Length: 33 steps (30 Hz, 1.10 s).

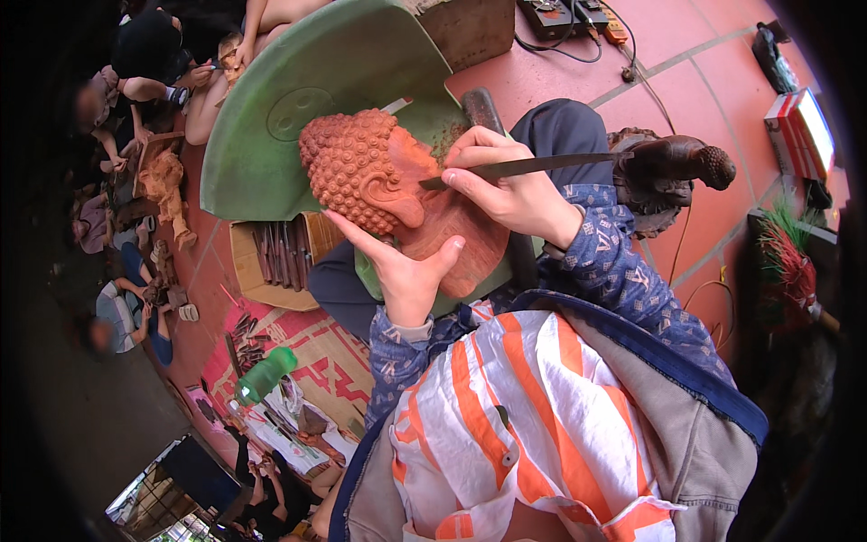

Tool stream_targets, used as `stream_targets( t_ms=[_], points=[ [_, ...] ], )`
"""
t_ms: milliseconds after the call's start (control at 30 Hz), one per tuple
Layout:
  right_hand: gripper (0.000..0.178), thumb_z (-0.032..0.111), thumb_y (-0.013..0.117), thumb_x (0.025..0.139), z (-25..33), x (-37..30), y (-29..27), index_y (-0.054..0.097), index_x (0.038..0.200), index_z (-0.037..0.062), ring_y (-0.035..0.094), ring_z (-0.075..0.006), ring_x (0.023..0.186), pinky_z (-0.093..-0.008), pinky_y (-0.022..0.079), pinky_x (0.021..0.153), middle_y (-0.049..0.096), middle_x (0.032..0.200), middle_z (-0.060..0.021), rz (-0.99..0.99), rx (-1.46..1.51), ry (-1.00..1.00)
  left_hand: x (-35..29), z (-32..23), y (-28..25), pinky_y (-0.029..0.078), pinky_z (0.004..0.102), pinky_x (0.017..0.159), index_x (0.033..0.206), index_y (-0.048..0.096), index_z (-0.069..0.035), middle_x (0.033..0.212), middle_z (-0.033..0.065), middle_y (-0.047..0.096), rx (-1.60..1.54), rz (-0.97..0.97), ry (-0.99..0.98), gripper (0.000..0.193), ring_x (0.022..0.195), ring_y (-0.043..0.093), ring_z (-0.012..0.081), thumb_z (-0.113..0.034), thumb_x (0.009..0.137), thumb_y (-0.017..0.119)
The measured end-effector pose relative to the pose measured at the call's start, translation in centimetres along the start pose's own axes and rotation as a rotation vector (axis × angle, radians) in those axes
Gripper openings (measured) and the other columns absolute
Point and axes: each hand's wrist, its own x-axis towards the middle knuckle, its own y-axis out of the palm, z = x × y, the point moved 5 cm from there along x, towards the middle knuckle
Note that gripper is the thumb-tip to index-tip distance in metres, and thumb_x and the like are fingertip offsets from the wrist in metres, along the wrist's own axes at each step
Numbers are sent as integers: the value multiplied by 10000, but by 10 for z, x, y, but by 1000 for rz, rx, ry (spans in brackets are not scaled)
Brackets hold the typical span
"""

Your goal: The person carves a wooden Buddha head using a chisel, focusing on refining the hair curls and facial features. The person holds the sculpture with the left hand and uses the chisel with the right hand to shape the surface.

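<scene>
A reddish-brown carved wooden head [348, 167] with rows of round curls and a long ear lies on its side before me, its neck toward my body. My left hand [406, 275] steadies it at the neck, thumb on the wood and index finger stretched along the back of the head. Pinched in my right hand [515, 190] is a long, dark, flat file-like tool [564, 163]. The tool's pointed tip touches the wood near the ear and cheek, while its other end sticks out to the right. Behind the head stands a green curved plastic panel [262, 122].
A cardboard box [257, 282] of chisel-like tools stands at left, with a green bottle [266, 375] nearer. At right is another dark wood carving [668, 172]. Cables and a black electrical box [555, 20] lie on the far tiles. Several other people sit along the left.
</scene>
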Motion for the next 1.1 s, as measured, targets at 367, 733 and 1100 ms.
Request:
stream_targets(
  t_ms=[367,733,1100],
  points=[
    [176,180,709,896,20,11,5,701,933,8,628,-306,748,-383,494,659,614,857,-121,188,-109,-19,0,-2,3,129,467,1227,1539,-159,49,1585,309,94,-158,-9,-63,1486,1490,158,390,-347,618,939],
    [179,178,708,901,12,6,2,700,921,0,598,-270,695,-370,478,640,602,817,-120,68,-6,15,-4,3,2,138,470,1225,1539,-167,41,1581,315,94,-114,-2,-61,1482,1487,164,398,-316,621,941],
    [187,174,698,919,-5,9,-5,690,913,-13,575,-214,673,-350,462,612,592,799,-98,17,58,180,-3,1,2,106,479,1231,1537,-176,37,1590,318,59,-42,-8,-42,1494,1504,104,402,-329,615,941]
  ],
)
